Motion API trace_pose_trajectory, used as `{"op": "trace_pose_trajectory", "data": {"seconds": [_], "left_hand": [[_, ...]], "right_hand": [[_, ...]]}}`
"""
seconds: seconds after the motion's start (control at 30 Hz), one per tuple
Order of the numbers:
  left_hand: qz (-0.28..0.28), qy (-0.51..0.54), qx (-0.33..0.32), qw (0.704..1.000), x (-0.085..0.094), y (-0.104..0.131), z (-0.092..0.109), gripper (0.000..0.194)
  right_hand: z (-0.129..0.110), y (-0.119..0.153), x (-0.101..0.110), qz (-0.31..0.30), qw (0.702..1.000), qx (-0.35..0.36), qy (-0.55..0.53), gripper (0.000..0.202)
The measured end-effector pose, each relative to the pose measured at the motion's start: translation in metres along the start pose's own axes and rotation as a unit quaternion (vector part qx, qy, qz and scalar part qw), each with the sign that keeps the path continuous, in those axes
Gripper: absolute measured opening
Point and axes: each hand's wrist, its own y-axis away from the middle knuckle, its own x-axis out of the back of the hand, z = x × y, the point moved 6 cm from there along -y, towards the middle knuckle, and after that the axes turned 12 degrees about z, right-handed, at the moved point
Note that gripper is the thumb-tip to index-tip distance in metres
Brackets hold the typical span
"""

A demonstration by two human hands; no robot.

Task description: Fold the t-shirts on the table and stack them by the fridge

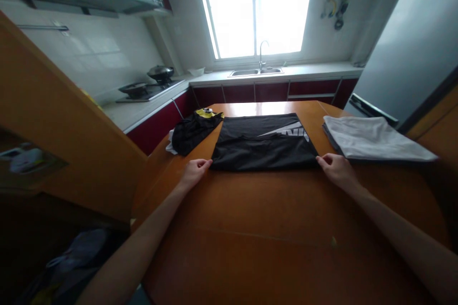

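A black T-shirt point(265, 152) with a grey and white print lies partly folded on the wooden table point(243, 219). Its near part is doubled over toward the far side, covering some of the print. At the near left corner, my left hand point(195, 171) pinches the cloth between thumb and fingers. My right hand point(336, 169) pinches the near right corner the same way. The edge between both hands runs nearly straight, low over the table.
A crumpled black garment point(196, 131) with yellow and white parts lies at the left. Folded light grey cloth point(375, 138) rests on darker cloth at the right. Beyond stand a counter with a sink point(255, 72), a stove with pans point(161, 73), and a fridge point(404, 47).
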Motion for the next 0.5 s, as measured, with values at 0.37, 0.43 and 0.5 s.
{"op": "trace_pose_trajectory", "data": {"seconds": [0.37, 0.43, 0.5], "left_hand": [[-0.013, 0.000, -0.007, 1.000, -0.003, 0.003, 0.001, 0.047], [-0.013, -0.028, -0.023, 0.999, -0.004, 0.002, -0.001, 0.044], [-0.018, -0.051, -0.039, 0.998, -0.006, 0.001, -0.003, 0.042]], "right_hand": [[0.009, -0.004, -0.011, 0.009, 0.999, 0.036, -0.006, 0.027], [0.009, -0.003, -0.012, 0.001, 0.999, 0.034, 0.033, 0.026], [0.009, -0.001, -0.012, -0.012, 0.997, 0.030, 0.066, 0.026]]}}
